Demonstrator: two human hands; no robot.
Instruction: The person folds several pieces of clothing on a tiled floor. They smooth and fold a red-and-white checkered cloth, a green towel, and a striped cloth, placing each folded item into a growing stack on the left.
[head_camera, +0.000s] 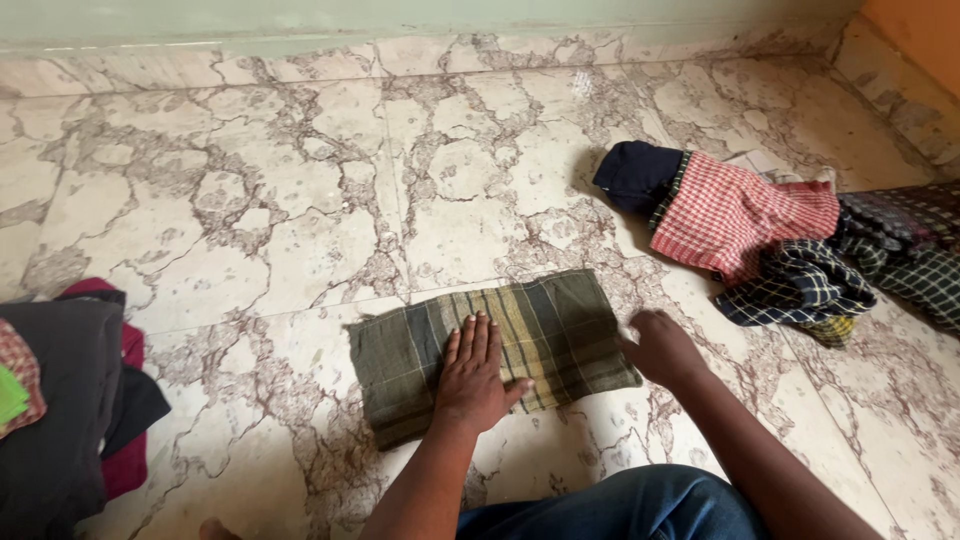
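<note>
A folded olive-green striped cloth (560, 320) lies flat on the marble floor (300, 200) in front of me. My left hand (474, 372) rests palm down on its middle, fingers spread and pointing away from me. My right hand (660, 345) sits at the cloth's right edge, fingers curled down by that edge; I cannot tell whether it grips the fabric.
A heap of clothes lies at the right: a dark blue piece (638, 172), a red checked cloth (745, 215) and dark checked cloths (800, 285). Another pile of dark and maroon garments (60, 400) sits at the left edge. My blue-trousered knee (620, 510) is at the bottom.
</note>
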